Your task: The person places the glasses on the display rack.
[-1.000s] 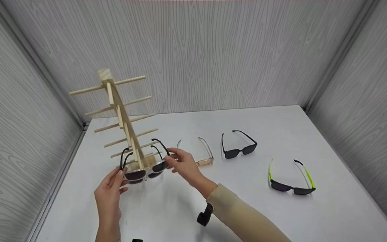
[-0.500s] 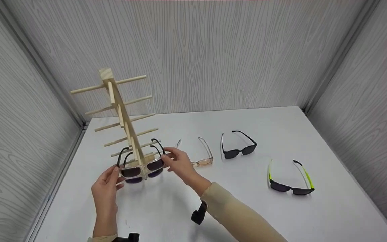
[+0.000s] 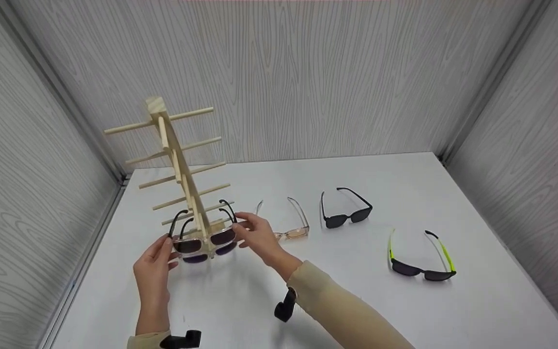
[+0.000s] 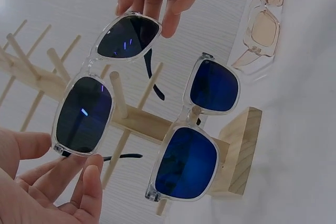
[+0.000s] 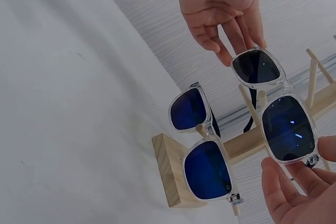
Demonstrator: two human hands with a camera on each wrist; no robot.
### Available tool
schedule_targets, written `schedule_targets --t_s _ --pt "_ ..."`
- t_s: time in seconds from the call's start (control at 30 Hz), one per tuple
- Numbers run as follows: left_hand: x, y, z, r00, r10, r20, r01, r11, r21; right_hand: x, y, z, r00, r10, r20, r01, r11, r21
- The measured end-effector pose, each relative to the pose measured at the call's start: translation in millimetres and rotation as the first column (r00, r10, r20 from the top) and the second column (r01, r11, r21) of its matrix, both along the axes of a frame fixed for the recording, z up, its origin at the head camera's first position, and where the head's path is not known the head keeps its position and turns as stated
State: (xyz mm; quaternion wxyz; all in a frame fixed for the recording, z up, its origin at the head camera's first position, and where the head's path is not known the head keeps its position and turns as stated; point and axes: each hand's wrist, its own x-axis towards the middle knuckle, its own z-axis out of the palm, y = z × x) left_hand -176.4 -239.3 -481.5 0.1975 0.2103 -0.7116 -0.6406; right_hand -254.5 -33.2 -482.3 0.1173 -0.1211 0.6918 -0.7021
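My left hand [image 3: 152,269] and right hand [image 3: 259,240] pinch a pair of clear-framed sunglasses [image 4: 83,114] with dark lenses, one at each outer end of the frame. Its black temples extend back on either side of a wooden display stand [image 3: 182,165]. Just below hangs a second clear-framed pair of sunglasses [image 4: 187,163] with blue lenses, its bridge at a low peg near the stand's base [image 5: 173,171]. Whether the held pair touches a peg I cannot tell. In the head view, the two pairs partly overlap.
On the white table [image 3: 356,310], right of the stand, lie peach-lensed glasses [image 3: 296,233], black sunglasses [image 3: 348,218] and black sunglasses with yellow-green temples [image 3: 422,272]. Several bare pegs [image 3: 192,114] stick out higher on the stand. Grey wood-grain panels [image 3: 279,82] enclose the back and sides.
Both hands have shifted slightly left with the held sunglasses, mostly in the first half second. The hands and sunglasses have barely moved since. The grips stay the same.
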Motion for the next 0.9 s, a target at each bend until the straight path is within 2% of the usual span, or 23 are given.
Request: schedule_targets --t_s 0.2,0.47,0.9 --pt "-1.3 0.0 -3.9 1.000 0.014 -0.013 -0.014 1.000 -0.021 -0.4 -1.6 -3.8 1.000 0.004 0.012 -0.004 1.000 0.003" --pt "-5.0 1.3 -9.6 1.000 0.005 0.004 -0.005 1.000 -0.002 -1.3 -1.7 -6.4 1.000 -0.020 0.011 0.020 0.999 0.032" --pt "-6.3 1.6 -11.9 1.000 0.009 0.029 -0.009 1.000 -0.013 -4.1 -3.1 -12.4 0.999 -0.033 0.006 0.033 0.999 0.033"
